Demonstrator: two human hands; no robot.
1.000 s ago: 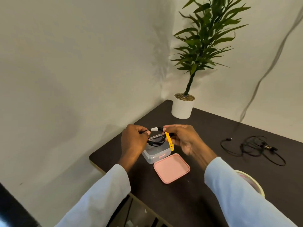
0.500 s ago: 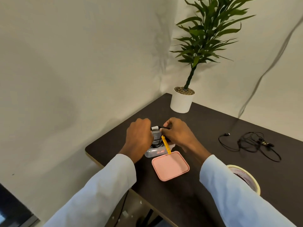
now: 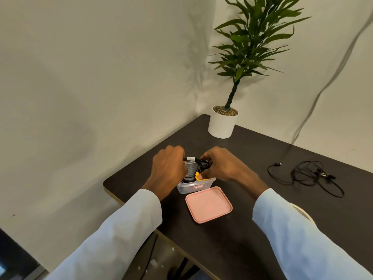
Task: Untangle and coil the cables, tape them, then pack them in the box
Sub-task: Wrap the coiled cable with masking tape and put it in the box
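the coiled black cable (image 3: 202, 165) with its yellow tie (image 3: 198, 178) sits at the mouth of the clear plastic box (image 3: 194, 186), pinched by the left hand (image 3: 168, 171) and right hand (image 3: 222, 165). fingertips are hidden behind knuckles. a second ago the coil was held above the box.
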